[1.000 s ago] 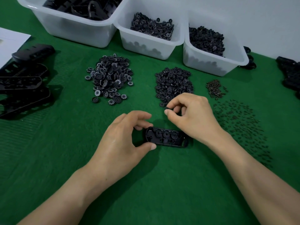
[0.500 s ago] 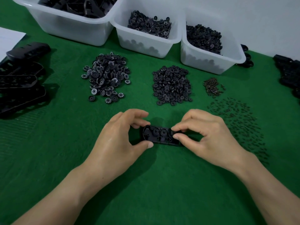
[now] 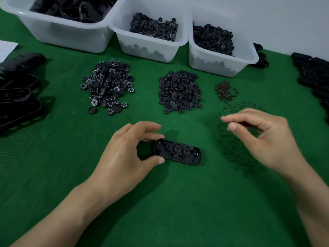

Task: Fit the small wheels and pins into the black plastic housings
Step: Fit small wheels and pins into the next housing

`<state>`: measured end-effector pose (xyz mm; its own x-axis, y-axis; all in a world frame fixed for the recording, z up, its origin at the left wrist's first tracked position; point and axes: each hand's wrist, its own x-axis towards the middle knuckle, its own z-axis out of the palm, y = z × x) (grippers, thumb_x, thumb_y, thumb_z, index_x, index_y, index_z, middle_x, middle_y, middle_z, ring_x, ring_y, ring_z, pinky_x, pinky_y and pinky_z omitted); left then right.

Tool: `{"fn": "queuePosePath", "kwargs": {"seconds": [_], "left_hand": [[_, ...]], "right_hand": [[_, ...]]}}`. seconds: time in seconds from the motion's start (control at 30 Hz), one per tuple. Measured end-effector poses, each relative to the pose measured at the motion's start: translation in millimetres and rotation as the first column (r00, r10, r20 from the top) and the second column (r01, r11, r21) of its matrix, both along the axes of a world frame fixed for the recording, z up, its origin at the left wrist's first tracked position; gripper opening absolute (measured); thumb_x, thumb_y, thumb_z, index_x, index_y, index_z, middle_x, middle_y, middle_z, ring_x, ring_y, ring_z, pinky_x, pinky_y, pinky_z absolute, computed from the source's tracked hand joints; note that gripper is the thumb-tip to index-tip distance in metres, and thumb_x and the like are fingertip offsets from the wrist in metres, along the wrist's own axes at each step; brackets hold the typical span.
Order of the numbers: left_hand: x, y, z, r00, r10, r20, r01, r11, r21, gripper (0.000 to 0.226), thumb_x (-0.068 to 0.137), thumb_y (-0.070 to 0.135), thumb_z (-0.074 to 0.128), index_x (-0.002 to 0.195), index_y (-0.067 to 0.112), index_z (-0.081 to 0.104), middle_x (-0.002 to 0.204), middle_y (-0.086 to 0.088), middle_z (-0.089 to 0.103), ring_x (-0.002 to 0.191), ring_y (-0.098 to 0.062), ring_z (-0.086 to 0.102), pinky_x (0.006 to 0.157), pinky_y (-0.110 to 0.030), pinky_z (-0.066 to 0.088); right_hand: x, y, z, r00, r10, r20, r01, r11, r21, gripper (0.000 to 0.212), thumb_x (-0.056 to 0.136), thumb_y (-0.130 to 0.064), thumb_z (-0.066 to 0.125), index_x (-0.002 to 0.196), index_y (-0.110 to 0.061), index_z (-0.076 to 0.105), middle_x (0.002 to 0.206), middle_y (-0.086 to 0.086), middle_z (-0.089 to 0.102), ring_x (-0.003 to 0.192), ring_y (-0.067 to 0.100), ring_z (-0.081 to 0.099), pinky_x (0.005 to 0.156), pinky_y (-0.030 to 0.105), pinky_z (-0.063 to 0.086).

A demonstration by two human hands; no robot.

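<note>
A black oblong housing (image 3: 178,152) lies on the green mat with three small wheels seated in it. My left hand (image 3: 124,155) pinches its left end between thumb and fingers. My right hand (image 3: 263,139) hovers to the right, above the scattered dark pins (image 3: 236,154), fingers curled and slightly apart; I cannot tell whether a pin is between them. Behind lie a heap of numbered wheels (image 3: 108,86) and a heap of plain black wheels (image 3: 179,91).
Three white bins (image 3: 149,45) of black parts line the back. A small pile of brownish springs (image 3: 225,90) lies by the pins. Stacked housings sit at far left (image 3: 17,93) and far right (image 3: 315,75). White paper (image 3: 5,49) shows at the left edge.
My right hand went from the plain wheel heap to the housing's right end, then let go and moved right over the pins. My left hand kept its hold.
</note>
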<state>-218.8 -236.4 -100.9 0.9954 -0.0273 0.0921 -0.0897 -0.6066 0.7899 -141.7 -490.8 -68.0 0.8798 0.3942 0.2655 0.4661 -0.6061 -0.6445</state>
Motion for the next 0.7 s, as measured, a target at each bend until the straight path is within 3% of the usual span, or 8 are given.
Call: {"fn": "queuePosePath", "kwargs": {"seconds": [0.1, 0.2, 0.3, 0.37, 0.5, 0.6, 0.7], "left_hand": [[-4.2, -15.2, 1.7, 0.997, -0.08, -0.015, 0.08, 0.997, 0.024, 0.059, 0.066, 0.028, 0.078, 0.109, 0.046, 0.043, 0.098, 0.029, 0.061, 0.106, 0.008, 0.046, 0.088, 0.003, 0.023], [-10.5, -39.9, -0.1, 0.987, -0.15, -0.059, 0.152, 0.988, 0.031, 0.057, 0.068, 0.033, 0.075, 0.108, 0.052, 0.039, 0.101, 0.031, 0.058, 0.109, 0.008, 0.042, 0.09, 0.002, 0.021], [-14.8, -65.7, -1.8, 0.977, -0.2, -0.078, 0.203, 0.978, 0.036, 0.055, 0.069, 0.037, 0.073, 0.106, 0.056, 0.037, 0.102, 0.036, 0.055, 0.111, 0.006, 0.039, 0.091, -0.002, 0.023], [-17.3, -80.0, -2.4, 0.971, -0.222, -0.083, 0.226, 0.973, 0.039, 0.056, 0.069, 0.039, 0.072, 0.107, 0.057, 0.036, 0.103, 0.039, 0.052, 0.113, 0.007, 0.037, 0.092, -0.003, 0.023], [-22.3, -95.2, -4.5, 0.969, -0.231, -0.087, 0.235, 0.971, 0.042, 0.059, 0.067, 0.042, 0.071, 0.112, 0.056, 0.036, 0.106, 0.042, 0.048, 0.115, 0.008, 0.033, 0.093, 0.001, 0.016], [-23.8, -98.2, -4.2, 0.973, -0.214, -0.085, 0.217, 0.975, 0.037, 0.062, 0.064, 0.042, 0.072, 0.115, 0.051, 0.038, 0.105, 0.04, 0.051, 0.117, 0.007, 0.034, 0.094, -0.001, 0.017], [-25.2, -100.2, -3.6, 0.974, -0.209, -0.084, 0.212, 0.977, 0.033, 0.064, 0.063, 0.044, 0.071, 0.117, 0.049, 0.037, 0.105, 0.04, 0.051, 0.118, 0.005, 0.036, 0.095, -0.002, 0.017]], "right_hand": [[-9.5, -24.6, 4.2, 0.996, -0.002, -0.084, 0.002, 1.0, 0.006, 0.018, 0.08, -0.029, 0.06, 0.093, -0.04, 0.068, 0.085, -0.012, 0.068, 0.074, 0.017, 0.064, 0.068, 0.035, 0.052], [-19.8, -49.0, 5.4, 0.991, -0.006, -0.136, 0.009, 1.0, 0.022, 0.02, 0.077, -0.03, 0.062, 0.094, -0.038, 0.069, 0.087, -0.012, 0.069, 0.067, 0.032, 0.062, 0.06, 0.042, 0.052], [-31.6, -68.4, 3.2, 0.99, -0.011, -0.144, 0.014, 1.0, 0.019, 0.021, 0.077, -0.018, 0.066, 0.091, -0.033, 0.07, 0.08, -0.008, 0.068, 0.063, 0.025, 0.058, 0.055, 0.031, 0.049], [-41.4, -73.9, 0.2, 0.989, 0.004, -0.149, -0.008, 1.0, -0.021, 0.016, 0.076, -0.023, 0.065, 0.089, -0.028, 0.072, 0.073, -0.006, 0.064, 0.056, 0.023, 0.051, 0.05, 0.031, 0.042], [-54.5, -67.3, -3.2, 0.991, 0.055, -0.124, -0.074, 0.986, -0.152, 0.014, 0.076, -0.029, 0.065, 0.087, -0.028, 0.073, 0.074, -0.014, 0.06, 0.056, 0.009, 0.048, 0.051, 0.014, 0.037], [-54.6, -59.6, -5.4, 0.991, 0.105, -0.085, -0.124, 0.954, -0.274, 0.012, 0.075, -0.02, 0.072, 0.086, -0.025, 0.074, 0.075, -0.012, 0.058, 0.064, 0.004, 0.056, 0.058, 0.024, 0.049], [-51.3, -55.8, -4.3, 0.99, 0.128, -0.06, -0.141, 0.919, -0.368, 0.012, 0.074, -0.016, 0.076, 0.083, -0.022, 0.075, 0.075, -0.011, 0.055, 0.065, 0.011, 0.057, 0.06, 0.034, 0.051]]}}
